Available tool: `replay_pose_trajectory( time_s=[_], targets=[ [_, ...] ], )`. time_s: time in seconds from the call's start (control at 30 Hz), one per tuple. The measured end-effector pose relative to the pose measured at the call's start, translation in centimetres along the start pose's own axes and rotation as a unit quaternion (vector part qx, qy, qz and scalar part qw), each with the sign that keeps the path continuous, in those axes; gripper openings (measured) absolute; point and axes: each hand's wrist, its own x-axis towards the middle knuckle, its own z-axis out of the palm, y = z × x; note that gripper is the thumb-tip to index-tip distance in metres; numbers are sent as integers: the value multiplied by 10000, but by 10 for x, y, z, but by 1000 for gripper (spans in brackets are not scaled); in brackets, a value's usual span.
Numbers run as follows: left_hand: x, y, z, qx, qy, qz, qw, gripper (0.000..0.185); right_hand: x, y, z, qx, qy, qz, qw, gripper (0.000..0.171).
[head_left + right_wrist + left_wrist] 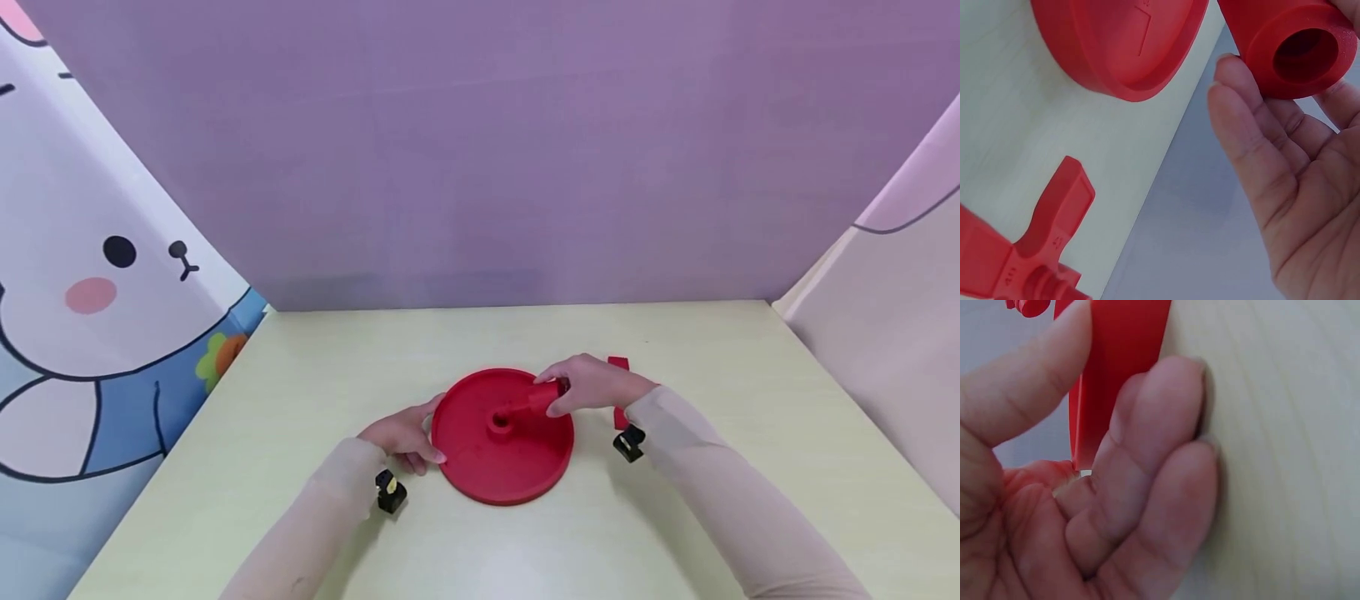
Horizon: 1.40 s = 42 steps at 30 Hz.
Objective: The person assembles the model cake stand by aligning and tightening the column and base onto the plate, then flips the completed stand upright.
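A round red disc (501,454) with a raised rim and a hub at its centre lies flat on the pale table (675,517), near the front edge; the left hand (401,437) grips the disc's left rim, thumb on top and curled fingers (1160,425) against the outer wall, fingertips touching the tabletop; the right hand (588,385) holds a red hollow tube (542,398) between thumb and fingers, tilted, its lower end at the hub; the right wrist view shows the tube's open end (1304,53) beside relaxed fingers; a red cross-shaped piece (1035,250) lies on the table just right of the disc, partly hidden behind the right hand
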Motion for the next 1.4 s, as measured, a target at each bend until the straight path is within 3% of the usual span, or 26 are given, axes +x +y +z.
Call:
replay_pose_trajectory(
  time_s=[0.37, 0.77, 0.93, 1.13, 1.4],
  targets=[
    [0, 1, 0, 29, 0, -49, 10000, 99, 3, -8, 0, -373, -105, -211, 9990, 52],
    [0, -2, -1, -42, 48, -78, 9999, 99, 8, -21, 8, 44, 389, -480, 9981, 51],
    [1, -3, -1, -36, 28, -69, 10000, 99, 10, -28, 11, -554, 646, -798, 9932, 47],
    [1, -3, -1, -73, 22, -145, 9999, 100, 12, -38, 17, -1530, 937, -984, 9788, 50],
    [2, -4, -1, -81, -8, -170, 9998, 100, 15, -49, 23, -1719, 974, -1108, 9740, 48]
  ],
)
